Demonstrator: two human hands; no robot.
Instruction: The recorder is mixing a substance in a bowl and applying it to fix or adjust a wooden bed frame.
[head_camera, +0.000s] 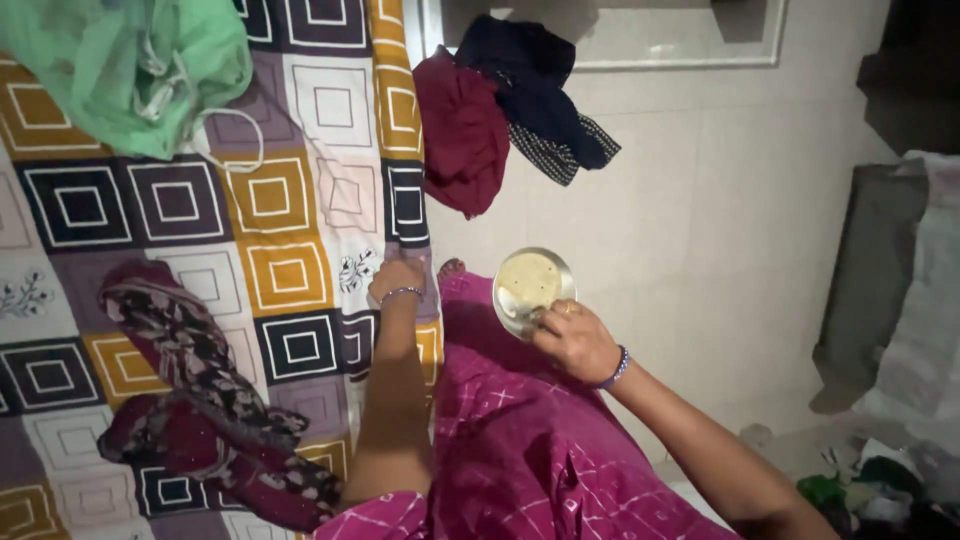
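My right hand (577, 338) grips the rim of a round steel plate (512, 313) that carries a pale flatbread (529, 279), held above my magenta dress near the floor. My left hand (397, 277) rests fingers-down on the edge of a bed covered with a patterned sheet of squares (290, 200); whether it grips the sheet is hidden. A bracelet circles each wrist. One bare foot (451, 268) peeks out beside the bed edge.
A green cloth (130, 70) with a white cord lies at the bed's top left. A maroon and black printed garment (200, 400) sprawls on the sheet. Maroon and dark blue clothes (500, 110) hang off the bed onto the pale tiled floor. Dark furniture (880, 270) stands at right.
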